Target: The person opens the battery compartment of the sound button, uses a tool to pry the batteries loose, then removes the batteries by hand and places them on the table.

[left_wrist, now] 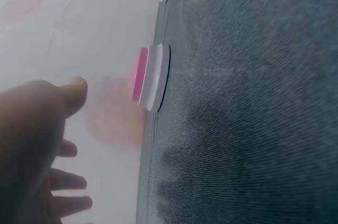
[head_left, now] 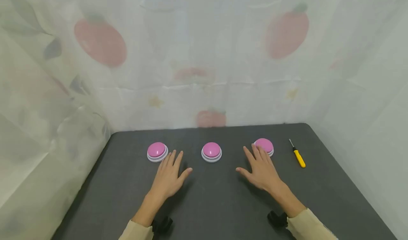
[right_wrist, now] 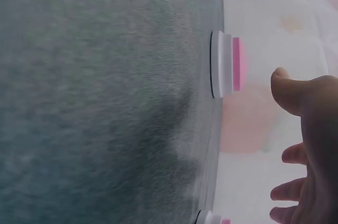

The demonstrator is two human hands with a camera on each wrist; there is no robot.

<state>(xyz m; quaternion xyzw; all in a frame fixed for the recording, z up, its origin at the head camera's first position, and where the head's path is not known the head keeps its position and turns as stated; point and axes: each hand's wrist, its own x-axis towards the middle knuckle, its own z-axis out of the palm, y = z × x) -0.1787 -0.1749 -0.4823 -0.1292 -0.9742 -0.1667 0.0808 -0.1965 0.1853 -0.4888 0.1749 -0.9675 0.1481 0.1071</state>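
Note:
Three pink push buttons with white round bases stand in a row on the dark table. My left hand (head_left: pixel 169 179) hovers palm down with fingers spread, its fingertips overlapping the right edge of the left button (head_left: pixel 156 150) in the head view. Between the hands sits the middle button (head_left: pixel 211 150), also seen side-on in the left wrist view (left_wrist: pixel 150 77) and the right wrist view (right_wrist: pixel 228 64). My right hand (head_left: pixel 262 171) is likewise held over the table, fingers extended, their tips covering part of the right button (head_left: pixel 264 145). Neither hand holds anything.
A screwdriver (head_left: pixel 298 155) with a yellow and black handle lies right of the right button. The dark table (head_left: pixel 210 204) ends at a pale curtain (head_left: pixel 204 55) printed with fruit, which also hangs at both sides. Black straps with cameras sit at both wrists.

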